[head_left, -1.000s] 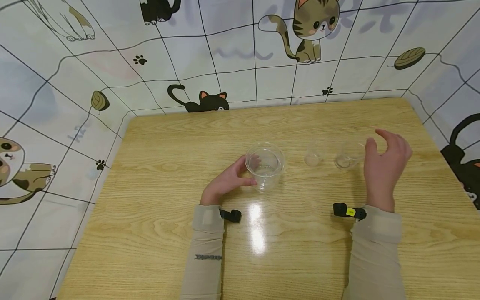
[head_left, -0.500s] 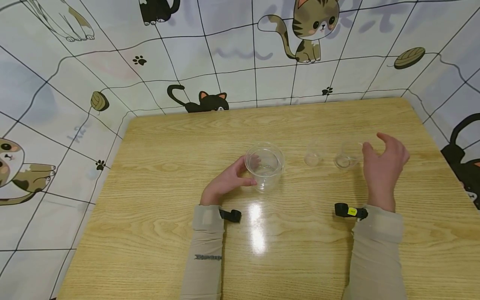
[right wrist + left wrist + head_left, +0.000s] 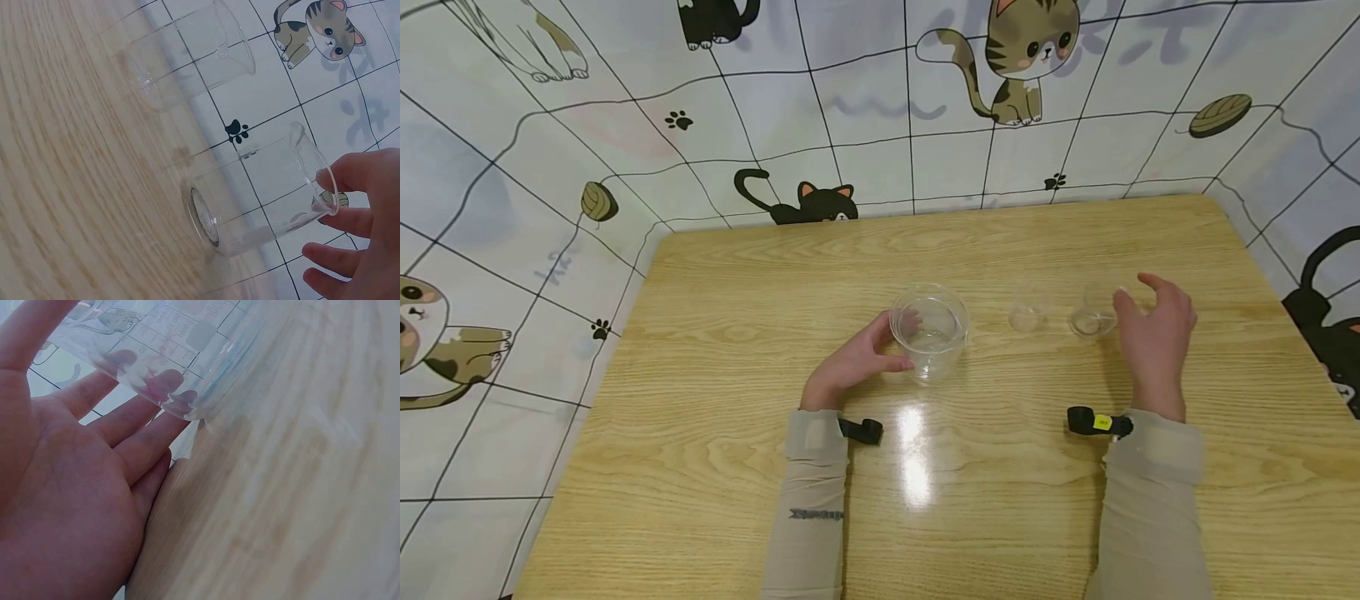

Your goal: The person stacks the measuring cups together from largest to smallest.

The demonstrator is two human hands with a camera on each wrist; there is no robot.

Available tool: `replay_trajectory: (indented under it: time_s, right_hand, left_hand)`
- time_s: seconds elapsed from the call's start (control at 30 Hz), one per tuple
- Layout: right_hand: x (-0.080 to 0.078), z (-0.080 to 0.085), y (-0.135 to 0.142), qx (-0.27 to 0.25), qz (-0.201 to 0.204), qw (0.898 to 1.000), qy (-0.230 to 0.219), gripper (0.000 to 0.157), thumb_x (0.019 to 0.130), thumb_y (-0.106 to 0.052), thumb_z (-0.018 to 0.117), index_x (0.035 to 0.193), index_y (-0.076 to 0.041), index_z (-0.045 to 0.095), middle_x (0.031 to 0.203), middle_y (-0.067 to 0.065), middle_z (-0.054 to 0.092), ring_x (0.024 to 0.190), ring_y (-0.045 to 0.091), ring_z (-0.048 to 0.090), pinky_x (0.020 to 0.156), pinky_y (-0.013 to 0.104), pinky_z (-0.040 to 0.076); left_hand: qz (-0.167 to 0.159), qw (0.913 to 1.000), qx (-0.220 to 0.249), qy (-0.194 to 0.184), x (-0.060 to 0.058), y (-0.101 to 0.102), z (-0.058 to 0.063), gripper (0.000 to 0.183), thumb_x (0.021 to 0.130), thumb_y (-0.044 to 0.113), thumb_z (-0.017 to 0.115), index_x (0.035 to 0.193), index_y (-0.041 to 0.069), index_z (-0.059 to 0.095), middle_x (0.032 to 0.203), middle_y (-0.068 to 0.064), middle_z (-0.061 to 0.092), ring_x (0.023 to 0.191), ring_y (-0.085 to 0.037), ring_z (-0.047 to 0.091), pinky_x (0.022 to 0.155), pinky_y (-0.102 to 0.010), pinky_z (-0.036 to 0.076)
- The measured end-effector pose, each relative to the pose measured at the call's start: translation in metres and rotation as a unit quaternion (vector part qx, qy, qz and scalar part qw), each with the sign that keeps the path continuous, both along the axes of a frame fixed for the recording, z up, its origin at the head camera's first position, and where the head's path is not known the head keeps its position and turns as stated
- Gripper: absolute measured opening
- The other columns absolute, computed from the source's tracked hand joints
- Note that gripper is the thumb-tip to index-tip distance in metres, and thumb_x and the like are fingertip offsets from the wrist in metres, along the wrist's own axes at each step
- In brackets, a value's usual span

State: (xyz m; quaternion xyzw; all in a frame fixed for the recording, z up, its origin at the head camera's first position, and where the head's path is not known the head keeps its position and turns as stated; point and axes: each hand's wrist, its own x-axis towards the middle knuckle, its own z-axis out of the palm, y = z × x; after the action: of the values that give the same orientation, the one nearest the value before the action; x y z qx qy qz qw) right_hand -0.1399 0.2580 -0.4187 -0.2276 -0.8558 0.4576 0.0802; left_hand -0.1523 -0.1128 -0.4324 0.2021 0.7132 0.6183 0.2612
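Note:
My left hand (image 3: 853, 362) is around a wide clear plastic cup (image 3: 929, 325) that stands upright on the table. The thumb lies on the near side; the other fingers show through the clear wall in the left wrist view. At the right, a small clear glass beaker (image 3: 1092, 321) with a spout stands upright. My right hand (image 3: 1157, 337) is at its right side, thumb and index finger apart at the rim. In the right wrist view these fingertips overlap the beaker (image 3: 256, 194) rim; firm contact is hard to tell. The other fingers are loosely bent.
Just left of the beaker stands a second, similar clear beaker (image 3: 1026, 312), hard to see against the wood. The wooden table (image 3: 730, 317) meets walls (image 3: 865, 108) covered with a cat-patterned sheet at its back and sides. A bright reflection lies before the cup.
My right hand has moved left and slightly down toward the beaker, bringing thumb and index finger to its rim. The left hand, the cup and both beakers have stayed put.

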Motion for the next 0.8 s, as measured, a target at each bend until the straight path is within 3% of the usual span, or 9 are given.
replay_trajectory:
  time_s: [0.37, 0.8]
  right_hand:
    - [-0.0031, -0.0064, 0.0006, -0.002, 0.02, 0.999, -0.025, 0.059, 0.093, -0.043, 0.041, 0.143, -0.014, 0.031, 0.15, 0.01, 0.019, 0.135, 0.033, 0.015, 0.106, 0.053, 0.019]
    - [-0.0029, -0.0063, -0.0004, 0.001, 0.041, 0.999, -0.026, 0.061, 0.092, -0.043, 0.041, 0.143, -0.012, 0.031, 0.148, 0.016, 0.024, 0.134, 0.036, 0.02, 0.105, 0.055, 0.019]
  left_hand:
    - [-0.004, 1.0, -0.004, 0.005, -0.0015, -0.0006, -0.0008, 0.078, 0.079, 0.01, 0.072, 0.143, 0.012, 0.028, 0.145, -0.009, 0.037, 0.136, -0.02, 0.028, 0.112, -0.04, 0.018]
    - [0.005, 0.9999, -0.013, -0.006, -0.0018, -0.0009, -0.0047, 0.08, 0.078, 0.014, 0.073, 0.143, 0.022, 0.028, 0.145, -0.003, 0.037, 0.136, -0.014, 0.028, 0.112, -0.037, 0.018]
